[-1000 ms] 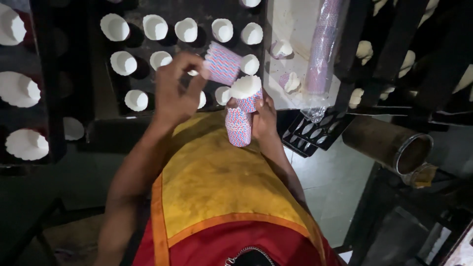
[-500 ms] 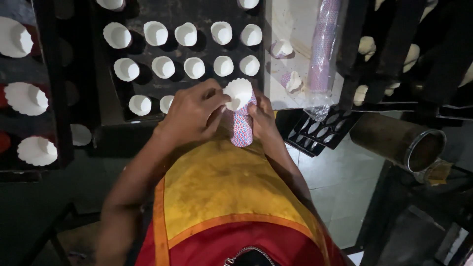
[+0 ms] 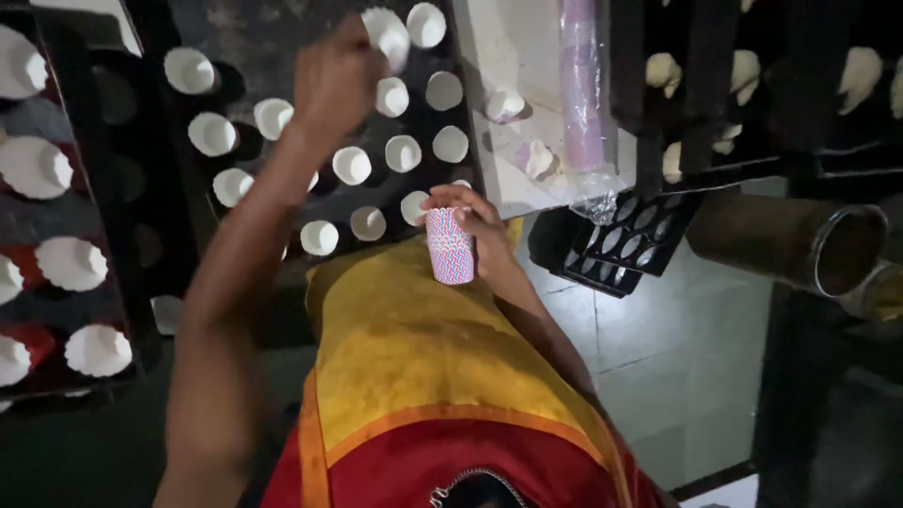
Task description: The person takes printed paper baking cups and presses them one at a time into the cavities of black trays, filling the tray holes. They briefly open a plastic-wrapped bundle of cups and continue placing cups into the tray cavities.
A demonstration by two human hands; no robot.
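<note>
- Far left of my left hand: a dark rack [image 3: 122, 310] carrying white fluted paper cases [image 3: 71, 263], some seated over red ones. It lies well apart from both hands.
- My left hand [image 3: 334, 85] is stretched forward over the black baking tray [image 3: 245, 42]. The fingers are closed round a single white paper cup [image 3: 386, 33], pinched at its rim, with the cup tilted at the far end of the tray.
- Beneath and to either side of that hand, the tray's pockets already hold white cup liners [image 3: 353, 165] in rows; a few pockets at the left edge look dark and unfilled.
- My right hand [image 3: 480, 226] sits nearer my body, at the tray's near edge. It is curled round a stack of patterned paper cups [image 3: 450, 246], red-and-blue zigzag on white, held upright with the thumb across the top. The grip is closed firmly on the stack.
- Below that hand: my yellow apron [image 3: 423, 357] with an orange border.
- Just beyond the right hand: a pale board [image 3: 513, 56] with two loose white cups [image 3: 506, 103] lying on it.
- Further right of it: a long plastic sleeve [image 3: 583, 85] of pink cups, lying along the board's edge.
- Right again: a black crate [image 3: 621, 245] on the tiled floor, and a metal cylinder [image 3: 800, 245] on its side, both well apart from my hands.
</note>
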